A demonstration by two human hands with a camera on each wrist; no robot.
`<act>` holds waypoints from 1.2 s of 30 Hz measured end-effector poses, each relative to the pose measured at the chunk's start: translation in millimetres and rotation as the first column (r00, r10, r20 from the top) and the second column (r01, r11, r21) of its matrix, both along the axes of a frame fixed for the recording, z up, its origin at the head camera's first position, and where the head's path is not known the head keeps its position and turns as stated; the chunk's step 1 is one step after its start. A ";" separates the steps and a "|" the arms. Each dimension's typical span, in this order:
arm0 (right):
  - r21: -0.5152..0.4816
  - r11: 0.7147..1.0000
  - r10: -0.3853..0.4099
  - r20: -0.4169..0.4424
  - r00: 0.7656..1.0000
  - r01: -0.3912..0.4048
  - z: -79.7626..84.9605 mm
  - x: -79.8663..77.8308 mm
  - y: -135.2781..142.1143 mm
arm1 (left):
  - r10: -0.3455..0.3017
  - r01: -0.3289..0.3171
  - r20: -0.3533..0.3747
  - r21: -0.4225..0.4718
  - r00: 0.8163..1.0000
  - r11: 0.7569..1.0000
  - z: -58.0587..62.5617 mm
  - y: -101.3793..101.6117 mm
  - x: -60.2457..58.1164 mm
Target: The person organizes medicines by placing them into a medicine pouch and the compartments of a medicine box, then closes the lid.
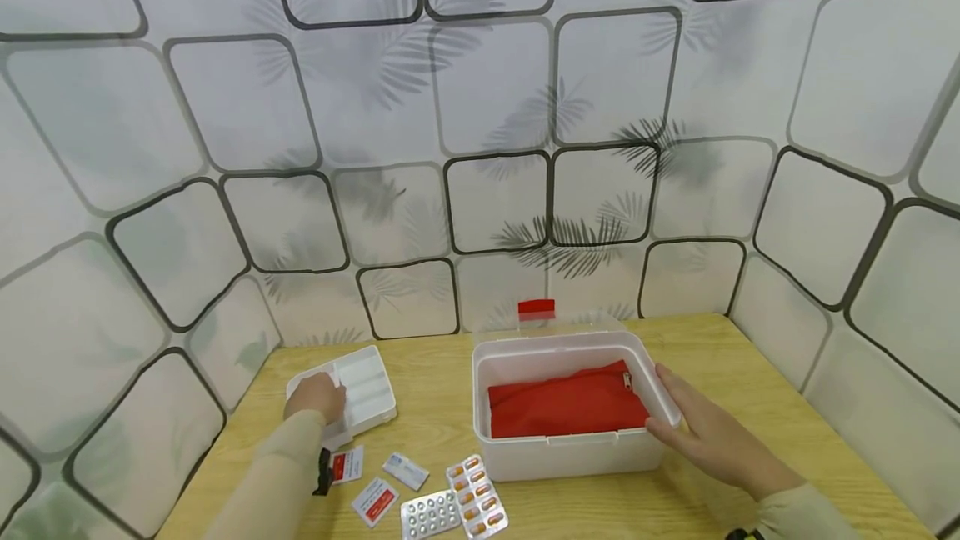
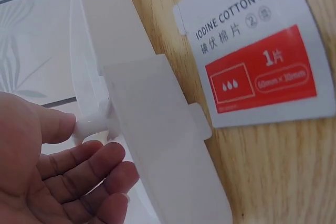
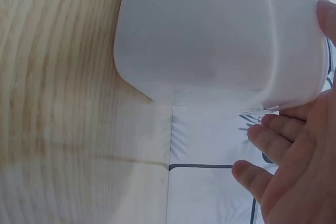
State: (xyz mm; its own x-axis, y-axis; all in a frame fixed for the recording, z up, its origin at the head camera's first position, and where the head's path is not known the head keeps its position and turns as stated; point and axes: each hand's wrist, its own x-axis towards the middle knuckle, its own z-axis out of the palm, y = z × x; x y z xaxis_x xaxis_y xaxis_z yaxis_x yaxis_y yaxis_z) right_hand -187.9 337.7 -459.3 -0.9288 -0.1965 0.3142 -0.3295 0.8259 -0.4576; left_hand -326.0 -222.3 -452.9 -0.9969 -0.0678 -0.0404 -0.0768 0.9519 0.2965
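Observation:
At the left of the head view lies a white divided tray [image 1: 369, 382]. My left hand [image 1: 317, 397] is over its middle; the left wrist view shows thumb and curled fingers around the tray's small white handle [image 2: 94, 126]. A white plastic box [image 1: 566, 458] stands on the table with its clear lid raised at the back, a red tab [image 1: 536, 309] on the lid. Inside lies a red zippered pouch [image 1: 566, 402]. My right hand [image 1: 712, 432] rests against the box's right side, thumb at the rim and fingers fairly straight.
In front of the tray lie iodine cotton pad packets [image 1: 375, 502], a small white packet [image 1: 406, 470], a silver blister pack [image 1: 430, 515] and one with orange capsules [image 1: 477, 497]. Patterned cloth walls [image 1: 495, 207] enclose the wooden table [image 1: 427, 365] behind and at both sides.

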 end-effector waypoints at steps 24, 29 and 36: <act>-0.070 0.998 0.005 0.084 0.996 0.001 -2.8 0.5 -2.4 | -0.063 0.094 -0.243 0.121 0.968 0.988 38.1 32.2 23.0; -0.051 0.999 0.007 0.085 0.996 -0.002 -1.5 0.6 -1.6 | -0.098 0.157 -0.312 0.169 0.945 0.973 53.8 58.7 35.8; 0.039 0.999 0.004 0.020 1.000 -0.005 1.1 1.8 -2.3 | -0.187 0.290 -0.419 0.196 0.888 0.937 72.0 98.3 54.2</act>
